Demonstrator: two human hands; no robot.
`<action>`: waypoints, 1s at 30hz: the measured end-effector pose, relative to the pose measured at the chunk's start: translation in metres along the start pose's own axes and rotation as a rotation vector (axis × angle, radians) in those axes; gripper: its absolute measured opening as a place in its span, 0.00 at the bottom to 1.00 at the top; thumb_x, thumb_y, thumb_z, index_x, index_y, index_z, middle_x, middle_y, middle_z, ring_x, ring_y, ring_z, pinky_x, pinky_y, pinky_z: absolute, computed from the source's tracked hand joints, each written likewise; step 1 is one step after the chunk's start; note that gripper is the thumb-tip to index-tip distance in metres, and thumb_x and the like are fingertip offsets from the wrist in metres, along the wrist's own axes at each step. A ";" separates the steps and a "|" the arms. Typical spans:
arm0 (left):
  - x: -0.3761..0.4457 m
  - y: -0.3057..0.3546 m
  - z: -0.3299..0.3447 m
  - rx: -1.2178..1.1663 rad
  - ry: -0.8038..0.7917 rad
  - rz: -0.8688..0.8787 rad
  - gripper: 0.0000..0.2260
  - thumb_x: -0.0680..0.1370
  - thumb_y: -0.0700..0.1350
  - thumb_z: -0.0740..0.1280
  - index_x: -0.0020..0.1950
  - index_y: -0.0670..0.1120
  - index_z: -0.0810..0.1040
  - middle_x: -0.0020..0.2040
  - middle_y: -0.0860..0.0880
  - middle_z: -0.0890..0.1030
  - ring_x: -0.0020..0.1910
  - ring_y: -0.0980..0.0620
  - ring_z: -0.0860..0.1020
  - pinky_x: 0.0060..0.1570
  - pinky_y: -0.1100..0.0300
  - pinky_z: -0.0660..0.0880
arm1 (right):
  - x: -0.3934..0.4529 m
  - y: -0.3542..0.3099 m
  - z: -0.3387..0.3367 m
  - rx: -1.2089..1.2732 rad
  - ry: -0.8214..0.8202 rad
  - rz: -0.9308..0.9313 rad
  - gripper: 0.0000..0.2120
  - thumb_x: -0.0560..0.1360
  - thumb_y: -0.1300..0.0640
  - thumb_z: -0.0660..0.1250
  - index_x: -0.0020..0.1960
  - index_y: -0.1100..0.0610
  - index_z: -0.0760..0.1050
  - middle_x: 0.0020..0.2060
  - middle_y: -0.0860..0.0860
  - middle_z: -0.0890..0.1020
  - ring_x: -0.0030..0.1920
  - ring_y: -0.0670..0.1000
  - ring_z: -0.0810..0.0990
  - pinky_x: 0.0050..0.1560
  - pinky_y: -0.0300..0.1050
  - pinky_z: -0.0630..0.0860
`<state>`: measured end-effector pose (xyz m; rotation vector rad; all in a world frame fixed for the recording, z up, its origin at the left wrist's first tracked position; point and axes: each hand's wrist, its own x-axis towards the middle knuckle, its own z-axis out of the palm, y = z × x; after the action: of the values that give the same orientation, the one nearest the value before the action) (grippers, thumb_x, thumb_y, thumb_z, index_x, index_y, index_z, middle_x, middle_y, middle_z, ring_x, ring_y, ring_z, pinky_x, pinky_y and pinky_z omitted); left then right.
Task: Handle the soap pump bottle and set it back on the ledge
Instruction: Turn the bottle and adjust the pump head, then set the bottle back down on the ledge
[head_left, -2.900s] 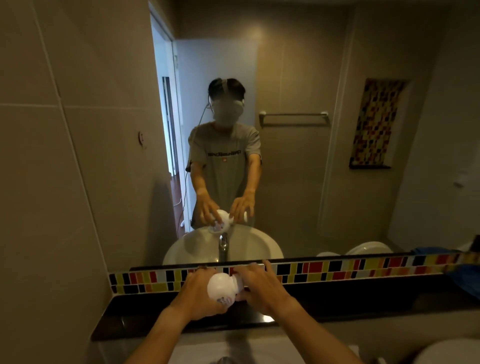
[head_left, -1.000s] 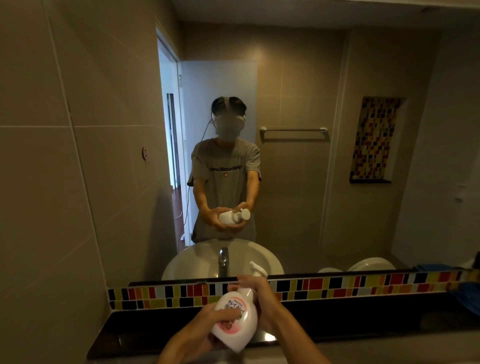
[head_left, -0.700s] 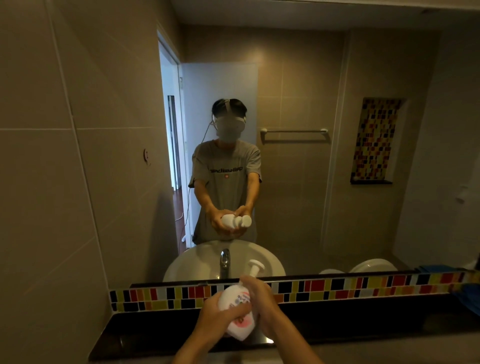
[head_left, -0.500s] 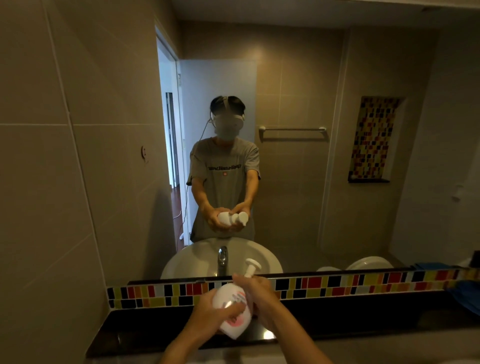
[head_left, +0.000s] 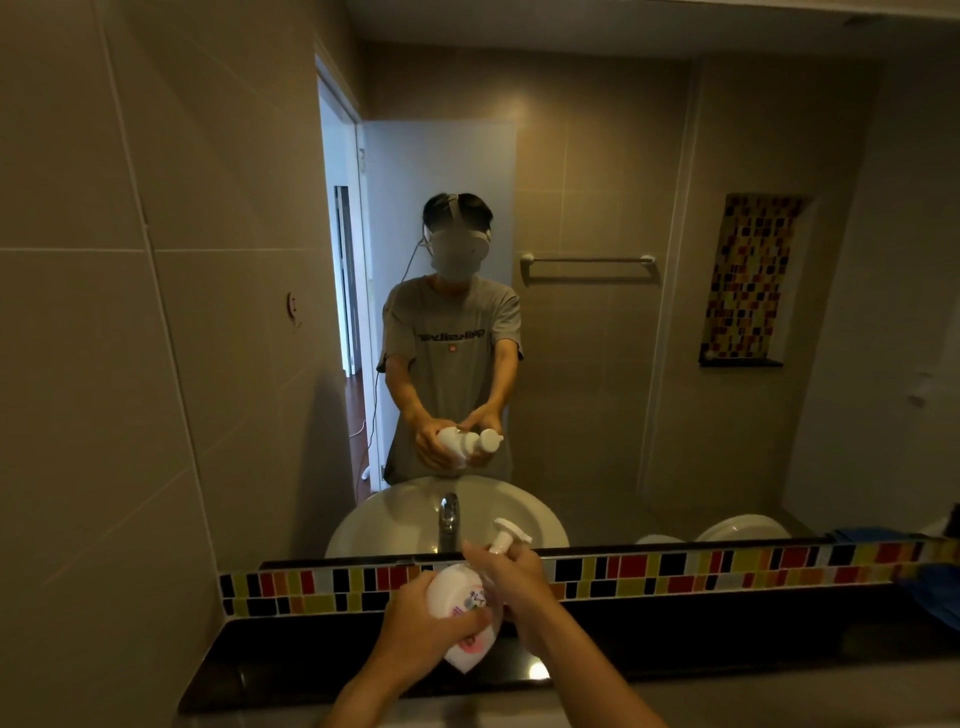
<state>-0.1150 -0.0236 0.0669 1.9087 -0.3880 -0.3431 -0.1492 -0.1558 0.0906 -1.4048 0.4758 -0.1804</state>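
Holding the soap pump bottle up in the air with both hands, I am in the middle of the handling step. My left hand is wrapped around the fat white body of the bottle. My right hand is closed around its neck, just under the pump head, which sticks out above my fingers. The bottle is tipped, with its bottom toward me and its pump leaning away toward the mirror. It is not on the ledge yet. The dark ledge sits right below it, in front of the strip of bright little tiles. In the mirror I can see the tap and the round white sink, so I think the sink is just under my arms. Next I need to stand the bottle up straight, bring it down until its bottom is flat on the ledge, and then let go with both hands. I think it could tip over if I let go while it is leaning.
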 end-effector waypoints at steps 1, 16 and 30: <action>-0.002 0.003 -0.001 -0.114 -0.039 -0.062 0.24 0.65 0.51 0.79 0.57 0.47 0.77 0.49 0.48 0.83 0.47 0.51 0.83 0.39 0.59 0.80 | 0.000 0.000 0.000 0.049 -0.011 0.008 0.15 0.75 0.54 0.70 0.59 0.59 0.75 0.50 0.59 0.85 0.49 0.59 0.86 0.46 0.50 0.83; 0.001 -0.012 0.001 0.002 -0.004 -0.007 0.22 0.66 0.49 0.79 0.56 0.49 0.76 0.49 0.50 0.82 0.45 0.53 0.82 0.38 0.65 0.78 | 0.004 0.009 -0.006 0.062 -0.069 -0.015 0.10 0.77 0.60 0.69 0.54 0.65 0.78 0.50 0.64 0.85 0.48 0.60 0.87 0.47 0.51 0.84; 0.010 -0.017 0.002 -0.069 -0.128 -0.010 0.15 0.73 0.51 0.73 0.56 0.53 0.75 0.54 0.49 0.80 0.51 0.53 0.82 0.49 0.57 0.81 | 0.015 0.005 -0.008 -0.018 -0.032 -0.089 0.08 0.78 0.61 0.69 0.53 0.65 0.79 0.43 0.59 0.84 0.43 0.55 0.84 0.44 0.48 0.81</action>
<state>-0.1049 -0.0240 0.0499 1.8271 -0.4456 -0.4810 -0.1404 -0.1684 0.0818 -1.4454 0.3898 -0.2255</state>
